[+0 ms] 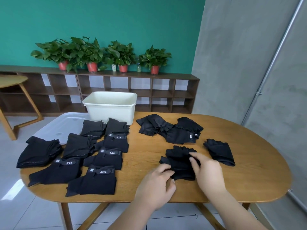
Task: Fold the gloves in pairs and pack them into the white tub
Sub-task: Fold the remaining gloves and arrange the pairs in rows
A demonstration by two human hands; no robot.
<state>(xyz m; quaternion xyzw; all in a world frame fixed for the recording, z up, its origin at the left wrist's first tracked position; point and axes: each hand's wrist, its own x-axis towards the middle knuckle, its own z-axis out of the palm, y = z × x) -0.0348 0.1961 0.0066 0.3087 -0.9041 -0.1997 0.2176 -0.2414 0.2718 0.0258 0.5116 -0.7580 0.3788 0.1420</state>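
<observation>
Wood table (146, 155): fingers of L hand (156, 185) & R hand (207, 171) pinch glove pair (181, 163) (tub (109, 112) behind).

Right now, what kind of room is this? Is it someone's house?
Probably an office or workroom, not a home: a long cubby shelf with potted plants on top, a bare grey wall, and a table holding many black gloves and a white tub.

All gloves (219, 153) black. Left-of-frame pairs (108, 157): white 5.11 print; far-left stacks (38, 151): white dot rows. tub (109, 108) off-white, lid (66, 125) translucent grey, table (232, 180) honey-brown wood. Upper frame: wall (116, 19) teal, pots (92, 67) red, plants (83, 48) green, shelf (141, 76) dark brown.
</observation>
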